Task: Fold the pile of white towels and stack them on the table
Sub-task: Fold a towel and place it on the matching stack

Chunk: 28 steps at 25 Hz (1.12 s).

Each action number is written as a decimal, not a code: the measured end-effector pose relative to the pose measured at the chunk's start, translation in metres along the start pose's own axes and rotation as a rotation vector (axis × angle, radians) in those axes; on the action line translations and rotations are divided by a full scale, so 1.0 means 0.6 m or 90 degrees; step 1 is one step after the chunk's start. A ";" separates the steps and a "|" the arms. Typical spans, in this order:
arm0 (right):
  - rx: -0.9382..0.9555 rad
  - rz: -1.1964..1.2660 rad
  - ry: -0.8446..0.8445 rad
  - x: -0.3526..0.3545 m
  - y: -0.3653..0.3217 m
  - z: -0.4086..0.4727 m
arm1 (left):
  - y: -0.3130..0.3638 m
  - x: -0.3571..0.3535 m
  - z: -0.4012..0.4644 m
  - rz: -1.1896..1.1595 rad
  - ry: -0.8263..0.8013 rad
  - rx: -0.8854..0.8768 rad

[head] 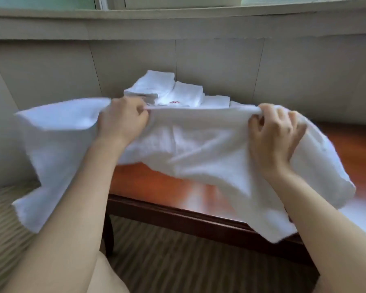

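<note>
A large white towel (199,149) is stretched in the air above the reddish wooden table (156,185). My left hand (123,119) grips its upper edge left of centre, and my right hand (277,132) grips the same edge further right. The towel's left end hangs loose beyond the table's left side; its right part drapes down over the table's front edge. Behind it, at the table's back by the wall, lies a stack of folded white towels (167,92), one with a small red mark.
A beige panelled wall (220,64) and a window ledge run behind the table. Striped carpet (167,261) lies below the table's dark front edge. My knee shows at the bottom left of centre.
</note>
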State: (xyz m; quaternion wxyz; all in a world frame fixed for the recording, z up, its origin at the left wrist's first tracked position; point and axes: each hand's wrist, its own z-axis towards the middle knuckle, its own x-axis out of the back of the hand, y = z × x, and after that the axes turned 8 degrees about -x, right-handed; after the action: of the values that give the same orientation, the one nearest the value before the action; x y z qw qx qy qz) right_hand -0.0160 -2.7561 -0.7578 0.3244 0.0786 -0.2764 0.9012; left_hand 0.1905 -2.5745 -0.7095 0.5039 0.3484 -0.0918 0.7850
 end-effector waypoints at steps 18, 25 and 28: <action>-0.076 -0.029 -0.720 -0.214 0.050 -0.088 | -0.063 -0.266 -0.040 0.007 -0.464 -0.064; 0.035 -0.115 -0.703 -0.168 0.017 -0.112 | -0.050 -0.230 -0.056 0.116 -0.543 -0.034; 0.028 -0.130 -0.719 -0.164 0.022 -0.117 | -0.065 -0.222 -0.059 0.126 -0.424 0.020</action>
State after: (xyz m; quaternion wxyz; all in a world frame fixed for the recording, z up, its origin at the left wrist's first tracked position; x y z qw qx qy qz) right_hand 0.0550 -2.7793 -0.8541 0.2102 0.5809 -0.3792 0.6889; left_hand 0.2412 -2.6357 -0.8289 0.3623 0.5825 -0.2722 0.6748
